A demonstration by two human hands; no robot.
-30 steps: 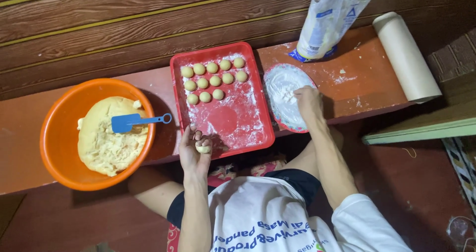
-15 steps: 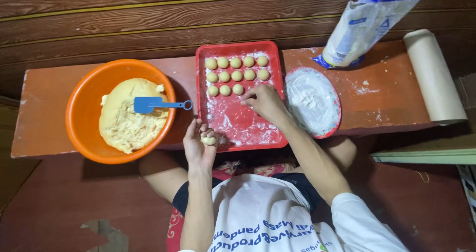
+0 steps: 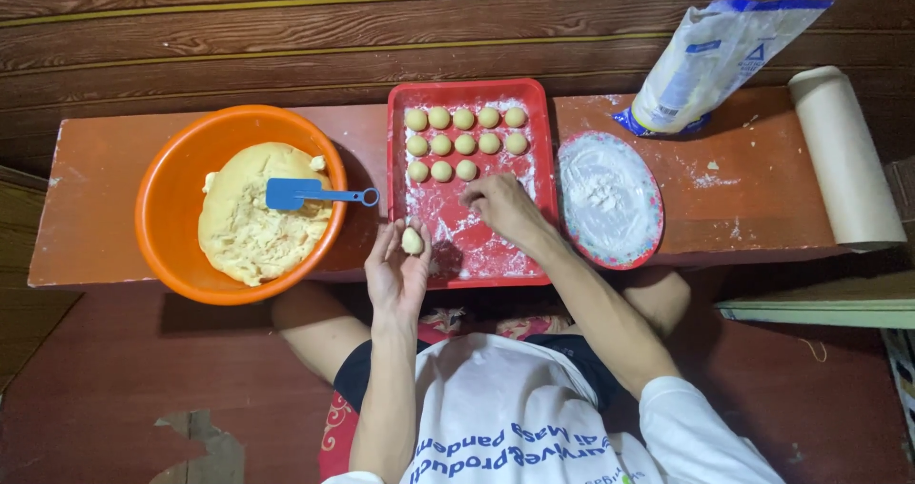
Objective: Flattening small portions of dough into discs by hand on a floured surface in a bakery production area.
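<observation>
Dark wooden wall planks run behind a low, reddish-brown wooden bench (image 3: 124, 189) dusted here and there with flour, and a person sits at its near edge, looking down over it.

At the centre of the bench lies a red rectangular plastic tray (image 3: 538, 184), floured, with rows of small round pale dough balls (image 3: 464, 144) packed toward its twelve o'clock end. The left hand (image 3: 398, 272) hovers at the tray's seven o'clock corner, palm up and fingers loosely spread, with a single pale dough ball (image 3: 412, 241) resting in the cupped palm. The right hand (image 3: 502, 208) is over the middle of the tray, just below the last row, fingertips drawn together and pointing down at the floured surface; whether they pinch anything I cannot tell.

At nine o'clock from the tray sits a big orange plastic bowl (image 3: 167, 193) holding a mound of yellowish dough (image 3: 250, 236), with a blue plastic spatula (image 3: 310, 193) lying across it, handle toward the tray. At three o'clock, just beside the tray, is a round patterned plate of white flour (image 3: 608, 198). Further toward two o'clock leans an opened white-and-blue flour bag (image 3: 720, 60), and at the bench's far right end lies a roll of beige paper (image 3: 843, 155).
</observation>
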